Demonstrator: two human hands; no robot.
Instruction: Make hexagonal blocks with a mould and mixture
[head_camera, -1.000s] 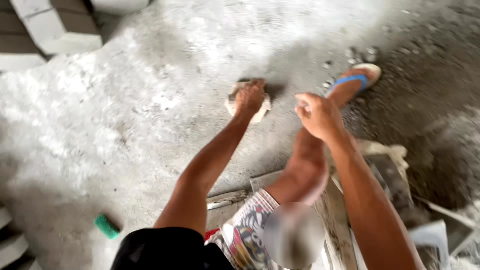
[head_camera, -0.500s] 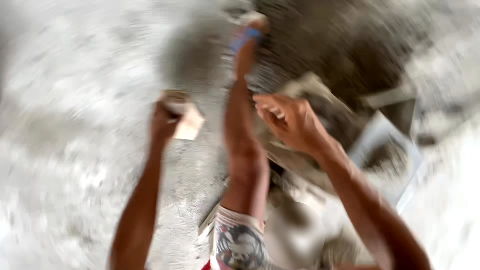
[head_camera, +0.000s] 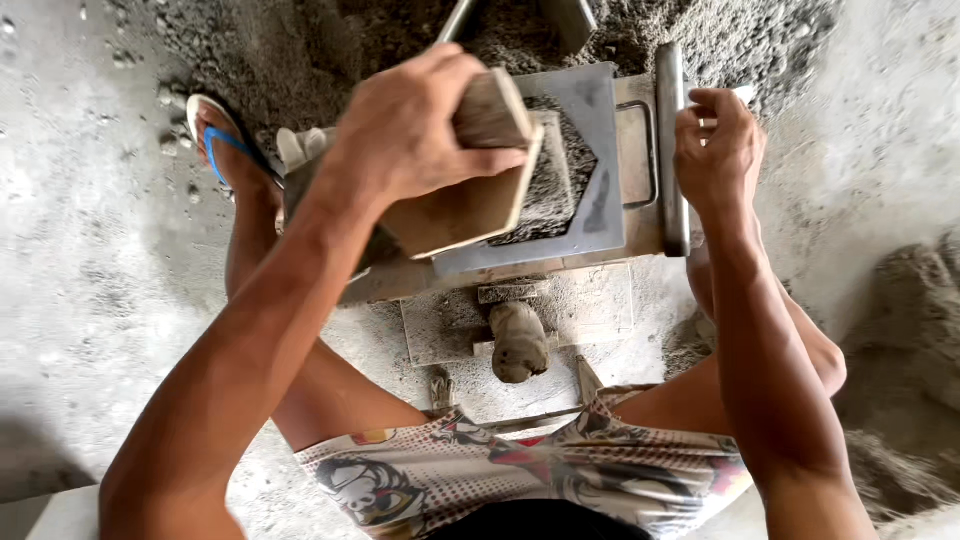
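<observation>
Head view looked straight down on a dusty concrete floor (head_camera: 90, 300) with a heap of grey gravelly mix (head_camera: 330, 50) spread along its far edge. Over the middle of the floor stood a metal block-making press (head_camera: 600, 215), its flat grey plate tilted a little, with a rectangular mould opening (head_camera: 555, 180) packed with dark, damp mix. A steel handle bar (head_camera: 668, 140) ran along the right edge of the press, upright in the frame. Below the plate, a lower metal base (head_camera: 590, 310) carried a rounded, cement-caked knob (head_camera: 519, 342) near its middle.

The person's two bare legs straddled the press, patterned shorts (head_camera: 520, 470) at the near edge of the picture. The left foot wore a blue-strapped sandal (head_camera: 215, 135) at the far left of the press, beside the gravel.

The left hand (head_camera: 410, 130) was closed firmly around a wooden float (head_camera: 470, 205), fingers curled over its block handle, the flat board held tilted over the left half of the mould opening, just above or touching the mix; which of the two could not be told. The right hand (head_camera: 718, 145) was wrapped around the top of the steel handle bar, fingers closed tight on it.
</observation>
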